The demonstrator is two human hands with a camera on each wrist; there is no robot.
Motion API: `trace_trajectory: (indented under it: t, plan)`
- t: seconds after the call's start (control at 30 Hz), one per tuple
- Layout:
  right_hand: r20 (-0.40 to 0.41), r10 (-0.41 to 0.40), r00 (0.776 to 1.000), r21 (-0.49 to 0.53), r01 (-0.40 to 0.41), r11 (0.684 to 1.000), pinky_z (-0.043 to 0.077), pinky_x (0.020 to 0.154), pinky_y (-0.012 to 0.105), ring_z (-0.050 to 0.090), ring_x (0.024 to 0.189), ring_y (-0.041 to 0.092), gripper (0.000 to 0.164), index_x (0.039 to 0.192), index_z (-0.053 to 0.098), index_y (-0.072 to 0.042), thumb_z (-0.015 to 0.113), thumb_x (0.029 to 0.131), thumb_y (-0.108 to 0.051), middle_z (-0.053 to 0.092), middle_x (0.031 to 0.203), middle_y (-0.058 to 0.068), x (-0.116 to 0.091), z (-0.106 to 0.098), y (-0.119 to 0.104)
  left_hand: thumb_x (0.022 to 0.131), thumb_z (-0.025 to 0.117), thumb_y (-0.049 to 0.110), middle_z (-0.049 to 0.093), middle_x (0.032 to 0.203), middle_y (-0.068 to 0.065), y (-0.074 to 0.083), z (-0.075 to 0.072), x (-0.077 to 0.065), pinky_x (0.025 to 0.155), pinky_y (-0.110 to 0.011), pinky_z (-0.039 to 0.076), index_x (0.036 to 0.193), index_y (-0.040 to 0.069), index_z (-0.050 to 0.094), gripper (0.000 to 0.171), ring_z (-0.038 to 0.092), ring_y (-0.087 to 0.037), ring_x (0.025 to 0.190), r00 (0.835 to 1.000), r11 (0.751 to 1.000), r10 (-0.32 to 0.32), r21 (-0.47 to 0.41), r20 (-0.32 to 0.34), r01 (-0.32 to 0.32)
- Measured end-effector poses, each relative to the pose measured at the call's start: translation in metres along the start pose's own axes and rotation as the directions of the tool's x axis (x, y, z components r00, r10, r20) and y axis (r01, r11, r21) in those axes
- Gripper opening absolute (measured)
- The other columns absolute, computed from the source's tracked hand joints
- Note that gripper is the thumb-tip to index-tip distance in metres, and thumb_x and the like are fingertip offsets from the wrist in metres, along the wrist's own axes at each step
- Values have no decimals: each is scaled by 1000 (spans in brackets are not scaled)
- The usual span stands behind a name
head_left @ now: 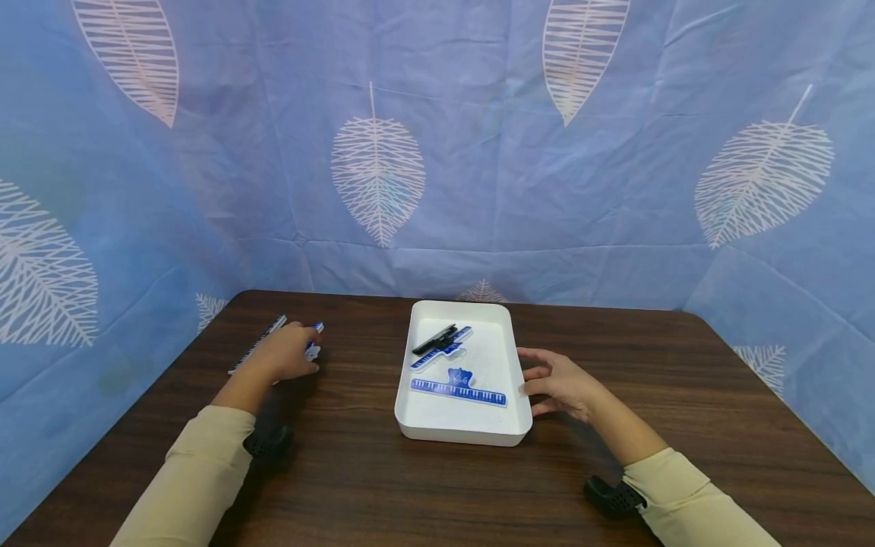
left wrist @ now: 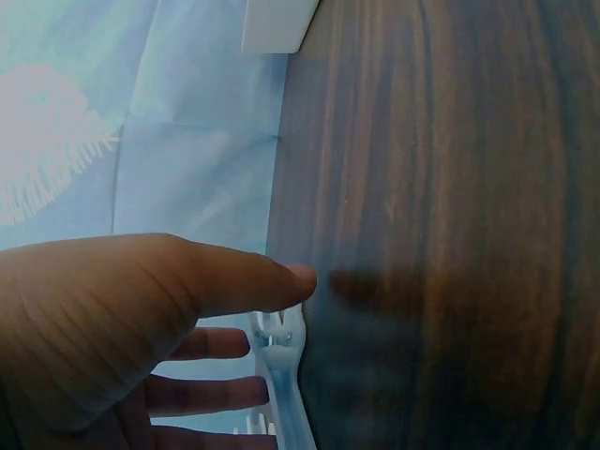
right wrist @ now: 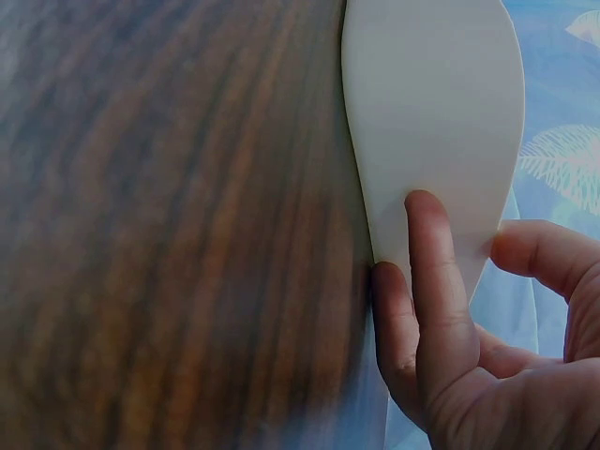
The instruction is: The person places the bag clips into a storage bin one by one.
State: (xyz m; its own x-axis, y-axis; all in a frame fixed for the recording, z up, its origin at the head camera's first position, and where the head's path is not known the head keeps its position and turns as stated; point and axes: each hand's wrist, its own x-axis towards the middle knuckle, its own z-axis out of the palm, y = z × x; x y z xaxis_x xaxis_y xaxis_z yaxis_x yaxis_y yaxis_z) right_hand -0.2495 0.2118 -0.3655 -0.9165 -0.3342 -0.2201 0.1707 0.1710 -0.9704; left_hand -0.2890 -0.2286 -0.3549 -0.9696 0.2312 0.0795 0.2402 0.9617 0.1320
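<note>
My left hand (head_left: 282,353) is over the table's left side, beside a blue and white clip with a piano-key pattern (head_left: 314,346), which it partly hides. In the left wrist view, the thumb and straight fingers lie around this clip (left wrist: 283,361); whether they touch it is unclear. Another piano-key strip (head_left: 263,340) lies just left of the hand. My right hand (head_left: 562,385) rests its spread fingertips against the right wall of the white tray (head_left: 465,434). Inside lie a black clip (head_left: 434,339), a slanted piano-key clip (head_left: 440,351) and another piano-key clip (head_left: 459,390).
The dark wooden table (head_left: 355,486) carries the tray near its middle. Blue cloth with white leaf prints (head_left: 451,152) hangs behind the table and along both sides. A black wrist device (head_left: 615,497) sits at each sleeve cuff.
</note>
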Motion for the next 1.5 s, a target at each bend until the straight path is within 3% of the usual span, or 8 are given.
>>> trace_trajectory:
  t: [0.23, 0.7, 1.07, 1.5]
  plan:
    - [0, -1, 1000, 2, 1, 1000, 49, 65, 47, 60, 88, 35, 76, 139, 21, -9, 61, 76, 4, 45, 118, 29, -1, 0, 0, 69, 73, 22, 52, 107, -21, -2, 2, 8, 78, -50, 42, 112, 2, 55, 50, 53, -34, 93, 1000, 999, -9, 43, 22, 9]
    - [-13, 1, 1000, 9, -1, 1000, 49, 65, 47, 60, 87, 34, 76, 139, 22, -8, 62, 75, 4, 45, 117, 29, -2, -1, -2, 72, 68, 14, 56, 106, -19, -3, 0, 16, 80, -49, 42, 112, 3, 57, 43, 53, -33, 94, 997, 998, -47, 40, 58, 45]
    - [-6, 4, 1000, 12, -4, 1000, 49, 65, 47, 60, 87, 34, 76, 139, 22, -9, 62, 76, 3, 46, 116, 28, 0, -2, 1, 72, 70, 13, 56, 104, -18, -4, -2, 17, 79, -46, 44, 111, 2, 57, 42, 54, -31, 92, 995, 1000, 8, 12, 95, -9]
    - [5, -1, 1000, 15, 1, 1000, 49, 65, 47, 60, 88, 35, 75, 139, 22, -8, 62, 76, 4, 46, 117, 29, 1, -2, 1, 70, 70, 16, 55, 110, -18, 1, -5, 15, 80, -49, 42, 108, 6, 59, 41, 52, -31, 95, 997, 998, 49, 41, 65, -52]
